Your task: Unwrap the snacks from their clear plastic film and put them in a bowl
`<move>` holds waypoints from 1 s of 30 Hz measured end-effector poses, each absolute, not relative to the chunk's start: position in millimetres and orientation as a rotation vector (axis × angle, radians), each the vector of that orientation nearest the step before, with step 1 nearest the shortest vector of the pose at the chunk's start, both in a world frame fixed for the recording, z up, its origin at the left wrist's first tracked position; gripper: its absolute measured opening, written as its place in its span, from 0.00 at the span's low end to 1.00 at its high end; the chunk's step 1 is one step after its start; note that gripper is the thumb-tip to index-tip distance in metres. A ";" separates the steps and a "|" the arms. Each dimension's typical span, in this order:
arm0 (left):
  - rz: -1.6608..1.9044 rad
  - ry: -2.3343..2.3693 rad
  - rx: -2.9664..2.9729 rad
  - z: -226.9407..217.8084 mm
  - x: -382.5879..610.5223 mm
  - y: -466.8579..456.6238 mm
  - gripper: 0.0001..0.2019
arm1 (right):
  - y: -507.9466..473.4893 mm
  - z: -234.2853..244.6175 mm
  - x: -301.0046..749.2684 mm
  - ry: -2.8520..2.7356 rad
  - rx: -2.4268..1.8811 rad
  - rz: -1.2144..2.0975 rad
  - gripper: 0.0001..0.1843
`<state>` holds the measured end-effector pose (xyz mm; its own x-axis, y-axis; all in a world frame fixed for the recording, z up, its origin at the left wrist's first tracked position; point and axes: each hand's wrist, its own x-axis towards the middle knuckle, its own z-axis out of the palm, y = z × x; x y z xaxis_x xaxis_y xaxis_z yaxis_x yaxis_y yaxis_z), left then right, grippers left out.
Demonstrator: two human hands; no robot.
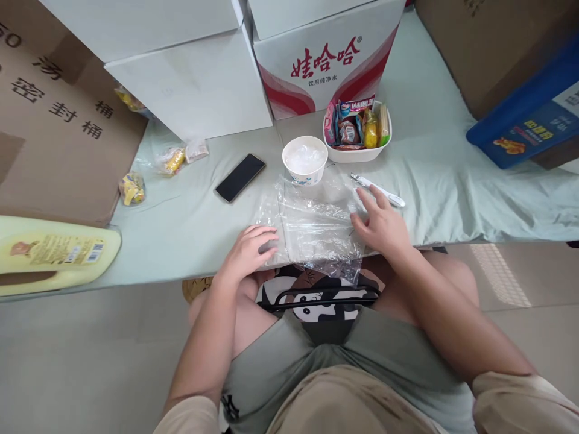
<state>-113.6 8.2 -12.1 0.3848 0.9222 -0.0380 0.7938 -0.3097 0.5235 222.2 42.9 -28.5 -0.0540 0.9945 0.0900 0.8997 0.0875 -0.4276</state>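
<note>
Clear plastic film [312,226] lies crumpled on the cloth and hangs a little over the front edge. My left hand [248,248] rests at the film's left side, fingers apart and holding nothing. At its right side my right hand [380,224] is open, fingers spread, close to a white utility knife [380,190]. Behind the film stands a white paper bowl [306,160] with clear plastic inside. A white tub [359,155] of packaged snacks sits behind and to the right of the bowl. A dark phone [240,178] lies left of the bowl.
White cartons [325,66] stand along the back. A brown box [58,120] and a yellow jug [58,256] occupy the left, near several small wrapped snacks [174,161]. A blue container [529,120] is at the right. The green tablecloth's [488,223] front edge runs above my lap.
</note>
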 end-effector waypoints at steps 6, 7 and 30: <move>0.732 1.508 2.189 -3.8 -114.5 9.1 0.07 | 31.0 -17.0 232.1 -2.147 -1.049 0.418 0.29; 0.755 1.534 2.151 -2.5 -113.5 9.9 0.07 | 24.5 -14.4 231.3 -2.230 -0.870 0.521 0.33; 1.224 1.369 1.641 -22.8 -113.7 30.1 0.17 | 28.5 -16.9 215.1 -0.940 -1.400 1.281 0.18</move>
<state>-113.7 30.1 -22.8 0.0115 0.9707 0.2398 0.3463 -0.2289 0.9098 215.1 28.5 -16.9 0.1441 0.9627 -0.2288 -0.0704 -0.2207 -0.9728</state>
